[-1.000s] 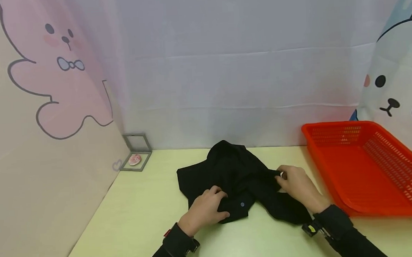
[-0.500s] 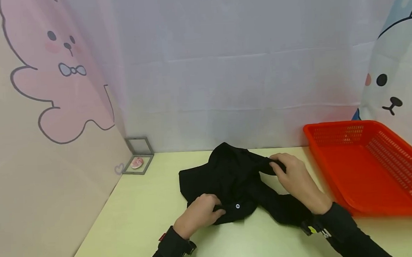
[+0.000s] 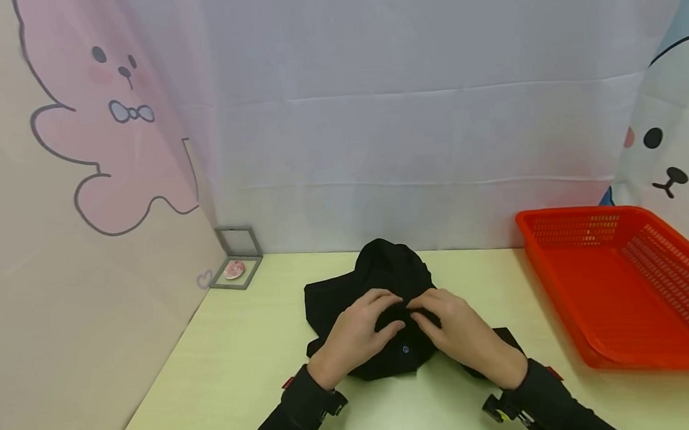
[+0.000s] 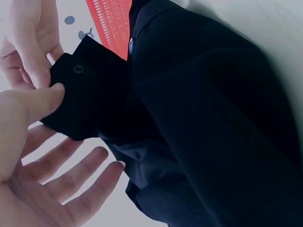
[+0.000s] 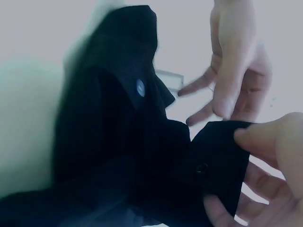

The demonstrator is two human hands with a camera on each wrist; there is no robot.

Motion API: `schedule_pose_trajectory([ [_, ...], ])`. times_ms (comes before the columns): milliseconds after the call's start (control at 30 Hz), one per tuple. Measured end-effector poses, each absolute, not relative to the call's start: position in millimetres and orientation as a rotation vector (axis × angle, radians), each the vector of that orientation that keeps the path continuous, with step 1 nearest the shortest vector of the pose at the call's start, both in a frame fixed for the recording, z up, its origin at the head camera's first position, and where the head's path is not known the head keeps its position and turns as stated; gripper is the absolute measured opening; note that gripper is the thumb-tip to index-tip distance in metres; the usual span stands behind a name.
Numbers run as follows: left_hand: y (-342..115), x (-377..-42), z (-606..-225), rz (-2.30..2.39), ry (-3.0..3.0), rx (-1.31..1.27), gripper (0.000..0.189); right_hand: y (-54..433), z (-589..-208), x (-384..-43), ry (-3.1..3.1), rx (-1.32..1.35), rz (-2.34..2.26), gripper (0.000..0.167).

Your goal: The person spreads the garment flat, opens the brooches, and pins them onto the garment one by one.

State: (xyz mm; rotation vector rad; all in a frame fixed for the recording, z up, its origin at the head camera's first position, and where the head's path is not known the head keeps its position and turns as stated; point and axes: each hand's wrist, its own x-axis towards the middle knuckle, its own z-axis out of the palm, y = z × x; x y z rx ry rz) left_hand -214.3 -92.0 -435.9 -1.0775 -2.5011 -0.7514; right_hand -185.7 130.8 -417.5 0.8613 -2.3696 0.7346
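Black garment (image 3: pixel 391 268): crumpled on the tabletop (image 3: pixel 259 362), left of the red basket (image 3: pixel 611 285), apart from it.
Left hand (image 3: pixel 356 334), right hand (image 3: pixel 458 329): both pinch one flap (image 4: pixel 80 99) with a button; cuff or collar, I can't tell!
Flap work: straightening it, I'd say; next calls for smoothing it flat.
Garment's lie: one corner (image 3: pixel 316 297) points away from the basket; heaped, no clear long axis.
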Motion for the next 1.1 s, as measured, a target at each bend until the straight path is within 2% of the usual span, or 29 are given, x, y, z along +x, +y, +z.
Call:
schedule_pose_trajectory([
  [133, -90, -213, -437, -0.702, -2.486, -1.062, 0.014, 130, -425, -182, -2.416, 0.881, 0.671, 0.025],
  [300, -101, -213, -443, -0.782, -2.507, -0.943, 0.007, 138, -435, -185, -2.520, 0.711, 0.727, 0.032],
  [467, -117, -219, -447, -0.948, -2.463, -0.897, 0.007, 149, -443, -190, -2.646, 0.528, 0.877, 0.039],
  [733, -138, -224, -444, -1.139, -2.432, -0.782, 0.012, 155, -452, -190, -2.804, 0.453, 0.936, 0.019],
  [900, -147, -223, -444, -1.139, -2.504, -0.694, 0.013, 151, -455, -190, -2.873, 0.494, 0.915, 0.022],
  [1100, -154, -224, -446, -1.224, -2.539, -0.641, 0.014, 145, -458, -187, -3.025, 0.548, 0.778, 0.034],
])
